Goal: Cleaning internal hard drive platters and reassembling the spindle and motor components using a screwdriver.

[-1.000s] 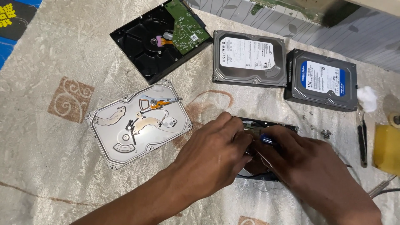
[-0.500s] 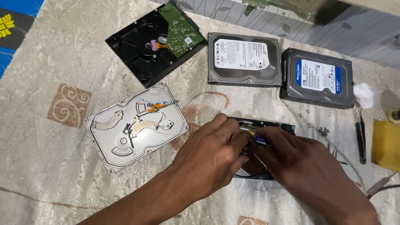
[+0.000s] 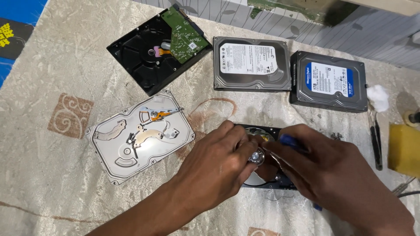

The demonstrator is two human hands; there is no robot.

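Both hands work over an opened hard drive point(image 3: 262, 132) with a shiny platter, lying low in the middle of the patterned cloth. My left hand point(image 3: 216, 164) rests on the drive's left side, fingers on the round metal hub point(image 3: 257, 156). My right hand point(image 3: 328, 172) covers the drive's right side and grips a blue-handled tool point(image 3: 289, 140) pointed at the hub. Most of the drive is hidden under the hands.
An opened silver drive casing point(image 3: 140, 135) lies to the left. Behind are a black drive with a green circuit board point(image 3: 159, 48), a grey drive point(image 3: 251, 63) and a blue-labelled drive point(image 3: 329, 81). Loose screws point(image 3: 336, 136), tweezers point(image 3: 375, 137), cotton point(image 3: 377, 97) and a yellow block point(image 3: 404, 148) sit at right.
The view has shifted slightly. Both hands stay over the opened drive; the round metal hub now shows between the fingers.
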